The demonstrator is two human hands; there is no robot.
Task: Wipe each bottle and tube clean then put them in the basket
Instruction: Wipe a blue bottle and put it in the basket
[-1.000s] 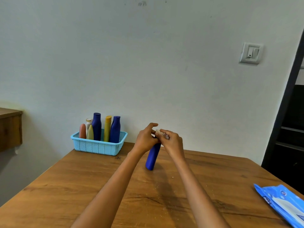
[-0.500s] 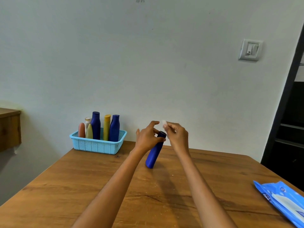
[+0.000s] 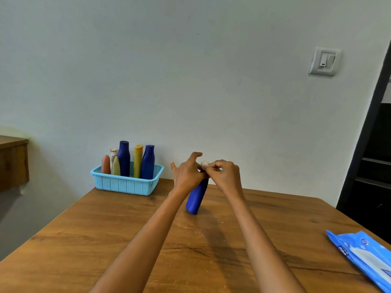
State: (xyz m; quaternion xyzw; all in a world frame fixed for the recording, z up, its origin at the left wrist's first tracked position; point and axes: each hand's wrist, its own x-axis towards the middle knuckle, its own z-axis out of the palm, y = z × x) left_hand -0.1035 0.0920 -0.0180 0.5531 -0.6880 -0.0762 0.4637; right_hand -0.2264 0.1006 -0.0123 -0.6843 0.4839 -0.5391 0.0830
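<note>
A dark blue bottle (image 3: 197, 195) leans tilted on the wooden table (image 3: 105, 240), its base on the wood and its top hidden behind my hands. My left hand (image 3: 187, 173) grips the bottle near its top, forefinger raised. My right hand (image 3: 225, 175) pinches a small white wipe (image 3: 204, 164) against the bottle's cap. A light blue basket (image 3: 127, 182) stands at the table's far left corner. In it stand two dark blue bottles, a yellow bottle (image 3: 138, 160), an orange tube (image 3: 105, 164), a pale yellow tube and a white one.
A blue pack of wet wipes (image 3: 364, 256) lies at the table's right edge. A wooden shelf (image 3: 12, 163) juts out at the left. A wall switch (image 3: 323, 61) and a dark doorway are at the right.
My right hand with the wipe lifted off the cap half a second ago and is back down on it. The bottle stays tilted in my left hand.
</note>
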